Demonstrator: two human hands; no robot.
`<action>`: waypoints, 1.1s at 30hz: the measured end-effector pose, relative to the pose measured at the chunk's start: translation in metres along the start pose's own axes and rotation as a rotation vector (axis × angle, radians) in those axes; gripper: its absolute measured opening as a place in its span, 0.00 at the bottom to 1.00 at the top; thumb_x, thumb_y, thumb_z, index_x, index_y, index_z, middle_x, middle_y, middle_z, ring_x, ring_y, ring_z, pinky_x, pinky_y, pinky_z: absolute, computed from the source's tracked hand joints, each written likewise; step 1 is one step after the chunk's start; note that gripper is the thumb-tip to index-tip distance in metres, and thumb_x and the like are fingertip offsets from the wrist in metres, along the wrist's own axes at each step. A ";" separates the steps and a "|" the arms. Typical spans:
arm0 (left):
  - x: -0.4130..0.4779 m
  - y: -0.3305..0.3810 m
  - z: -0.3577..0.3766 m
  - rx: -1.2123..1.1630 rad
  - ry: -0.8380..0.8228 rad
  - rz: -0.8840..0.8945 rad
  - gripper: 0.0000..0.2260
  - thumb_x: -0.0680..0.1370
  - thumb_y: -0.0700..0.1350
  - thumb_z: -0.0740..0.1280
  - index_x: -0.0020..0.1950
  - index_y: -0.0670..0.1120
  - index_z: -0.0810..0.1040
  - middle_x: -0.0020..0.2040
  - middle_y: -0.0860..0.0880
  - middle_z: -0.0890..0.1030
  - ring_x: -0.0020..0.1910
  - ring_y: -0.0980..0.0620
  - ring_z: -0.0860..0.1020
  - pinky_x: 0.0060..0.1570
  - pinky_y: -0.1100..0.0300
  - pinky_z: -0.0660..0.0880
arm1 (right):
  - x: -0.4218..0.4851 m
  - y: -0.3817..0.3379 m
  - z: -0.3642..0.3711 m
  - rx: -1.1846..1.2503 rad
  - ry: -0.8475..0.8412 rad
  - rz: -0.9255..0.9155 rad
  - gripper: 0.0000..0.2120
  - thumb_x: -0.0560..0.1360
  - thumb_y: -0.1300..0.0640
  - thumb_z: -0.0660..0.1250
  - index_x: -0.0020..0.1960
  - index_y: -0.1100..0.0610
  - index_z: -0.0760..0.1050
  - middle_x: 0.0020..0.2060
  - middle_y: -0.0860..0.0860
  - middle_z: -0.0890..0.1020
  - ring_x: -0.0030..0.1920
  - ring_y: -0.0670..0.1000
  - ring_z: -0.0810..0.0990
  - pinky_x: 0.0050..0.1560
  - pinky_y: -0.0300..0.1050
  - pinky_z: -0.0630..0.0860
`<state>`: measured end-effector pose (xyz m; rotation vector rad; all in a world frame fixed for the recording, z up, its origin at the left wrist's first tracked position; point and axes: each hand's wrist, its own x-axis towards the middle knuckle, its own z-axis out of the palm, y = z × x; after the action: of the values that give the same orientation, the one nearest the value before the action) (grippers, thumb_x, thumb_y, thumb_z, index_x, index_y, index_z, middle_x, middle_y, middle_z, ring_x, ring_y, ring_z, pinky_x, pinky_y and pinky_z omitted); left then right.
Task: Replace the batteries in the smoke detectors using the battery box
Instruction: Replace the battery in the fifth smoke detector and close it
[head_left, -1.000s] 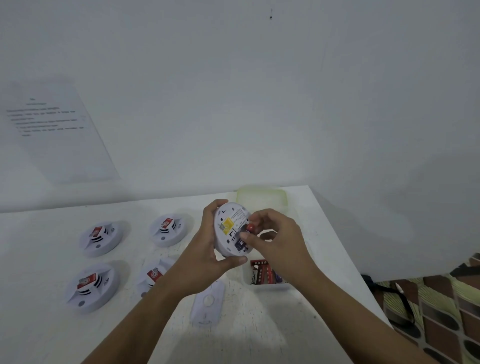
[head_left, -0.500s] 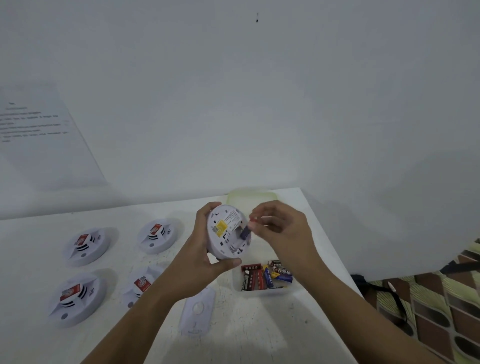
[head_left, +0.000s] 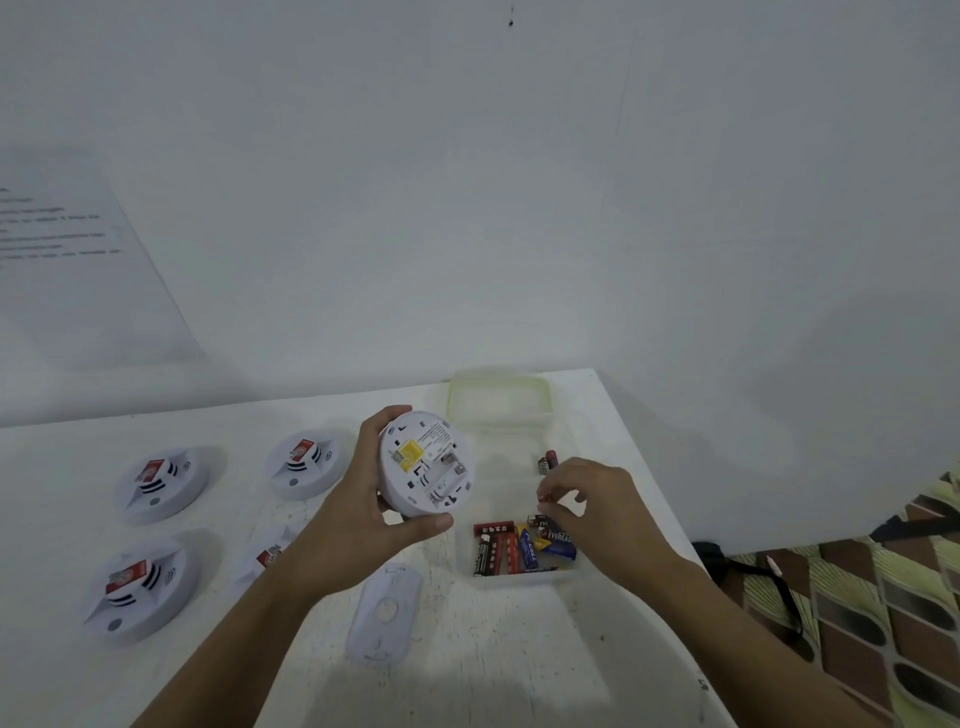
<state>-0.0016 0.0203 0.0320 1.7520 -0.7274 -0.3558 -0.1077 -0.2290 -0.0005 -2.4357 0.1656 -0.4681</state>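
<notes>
A person's left hand (head_left: 363, 519) holds a round white smoke detector (head_left: 426, 462) just left of the clear battery box (head_left: 519, 576). Its grip is curled round the rim, with the back facing up and the battery slot open and seemingly empty. The right hand (head_left: 602, 509) hovers over the box, its grip nearly closed, pinching a small red-ended battery (head_left: 542, 498). In the box's near end lie loose batteries (head_left: 498, 553). If the pinched one drops among them, spent and fresh cells may get mixed. The tilted detector could slip onto the tabletop (head_left: 519, 649). The detached cover (head_left: 387, 608), left of the box, could be knocked by a forearm.
</notes>
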 end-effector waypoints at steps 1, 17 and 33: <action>0.000 0.001 0.001 -0.006 -0.011 -0.004 0.44 0.68 0.39 0.81 0.74 0.60 0.60 0.68 0.59 0.72 0.68 0.52 0.74 0.61 0.50 0.79 | -0.001 0.001 0.000 -0.023 -0.021 0.000 0.06 0.72 0.64 0.76 0.44 0.55 0.84 0.41 0.45 0.84 0.41 0.39 0.80 0.46 0.24 0.70; 0.001 0.003 -0.001 -0.052 -0.038 -0.004 0.44 0.68 0.38 0.81 0.75 0.58 0.60 0.69 0.58 0.73 0.68 0.53 0.74 0.63 0.48 0.78 | 0.019 -0.038 -0.022 0.418 0.005 0.178 0.06 0.76 0.62 0.72 0.47 0.52 0.84 0.37 0.47 0.85 0.38 0.49 0.85 0.43 0.42 0.81; 0.022 -0.011 -0.001 -0.138 -0.013 0.004 0.42 0.67 0.34 0.80 0.71 0.62 0.64 0.65 0.59 0.75 0.67 0.51 0.76 0.59 0.53 0.80 | 0.092 0.011 -0.005 -0.275 -0.227 0.218 0.05 0.77 0.56 0.69 0.51 0.52 0.82 0.46 0.47 0.85 0.38 0.46 0.79 0.50 0.45 0.79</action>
<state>0.0193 0.0087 0.0249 1.6190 -0.6994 -0.4060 -0.0237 -0.2618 0.0229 -2.6753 0.4161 -0.0728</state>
